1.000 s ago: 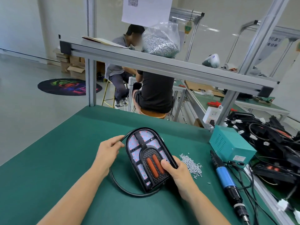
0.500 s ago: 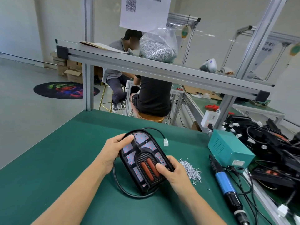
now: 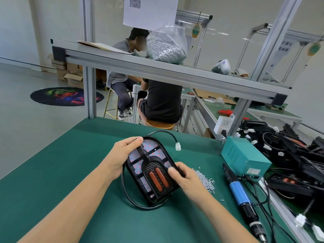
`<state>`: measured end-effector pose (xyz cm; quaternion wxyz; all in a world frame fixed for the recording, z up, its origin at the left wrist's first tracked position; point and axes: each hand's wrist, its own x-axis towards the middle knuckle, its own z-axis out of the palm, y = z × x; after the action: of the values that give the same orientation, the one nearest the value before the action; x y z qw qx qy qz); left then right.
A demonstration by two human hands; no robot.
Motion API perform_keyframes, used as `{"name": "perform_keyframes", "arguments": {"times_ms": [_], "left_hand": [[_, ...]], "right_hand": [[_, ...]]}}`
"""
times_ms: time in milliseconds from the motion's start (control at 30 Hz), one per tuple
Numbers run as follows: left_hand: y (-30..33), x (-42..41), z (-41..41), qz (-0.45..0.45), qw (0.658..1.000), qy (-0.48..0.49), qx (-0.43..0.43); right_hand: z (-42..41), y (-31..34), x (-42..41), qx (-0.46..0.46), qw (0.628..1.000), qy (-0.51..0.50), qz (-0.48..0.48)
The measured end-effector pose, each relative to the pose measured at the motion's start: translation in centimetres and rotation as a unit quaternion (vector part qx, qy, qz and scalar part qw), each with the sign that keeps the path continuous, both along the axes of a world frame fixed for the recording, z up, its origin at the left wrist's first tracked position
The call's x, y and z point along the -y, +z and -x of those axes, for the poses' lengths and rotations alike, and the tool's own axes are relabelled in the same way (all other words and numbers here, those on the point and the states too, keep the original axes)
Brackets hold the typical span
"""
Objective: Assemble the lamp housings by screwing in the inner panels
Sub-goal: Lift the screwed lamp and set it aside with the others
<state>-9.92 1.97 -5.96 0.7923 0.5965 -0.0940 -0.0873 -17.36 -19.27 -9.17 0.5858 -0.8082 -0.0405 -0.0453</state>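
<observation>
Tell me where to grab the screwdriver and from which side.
Grip the screwdriver round its blue barrel, coming from above with the right hand. It lies flat on the mat, tip away from you, cord trailing near you; the barrel is its thickest bare stretch.

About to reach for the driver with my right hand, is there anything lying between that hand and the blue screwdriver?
Only the loose pile of screws lies on the green mat between the right hand and the blue screwdriver. The pile is low, so reaching over it looks easy.
</observation>
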Motion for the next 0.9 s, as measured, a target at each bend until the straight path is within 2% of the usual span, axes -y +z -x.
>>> {"name": "perform_keyframes", "arguments": {"times_ms": [167,267,367,500,733,900], "left_hand": [[0.9,0.2,-0.2,-0.016,0.999,-0.023,0.037],[2.1,0.6,-0.1,-0.03,0.995,-0.066,0.069],[3.6,1.0,0.0,-0.027,0.989,-0.115,0.089],[4.8,1.4,-0.3,-0.029,0.989,-0.108,0.099],[4.7,2.8,-1.1,0.018,0.994,-0.102,0.031],[4.6,4.4,-1.5,0.019,0.993,-0.109,-0.04]], "right_hand": [[-1.3,4.1,2.3,0.133,0.971,-0.139,0.139],[-2.1,6.5,3.3,0.139,0.95,-0.117,0.254],[-2.2,8.0,3.6,0.142,0.943,-0.081,0.289],[-1.2,8.3,3.8,0.092,0.972,-0.052,0.21],[1.6,7.5,2.8,0.048,0.999,-0.005,0.009],[3.1,5.7,2.0,0.044,0.999,0.018,-0.011]]}}
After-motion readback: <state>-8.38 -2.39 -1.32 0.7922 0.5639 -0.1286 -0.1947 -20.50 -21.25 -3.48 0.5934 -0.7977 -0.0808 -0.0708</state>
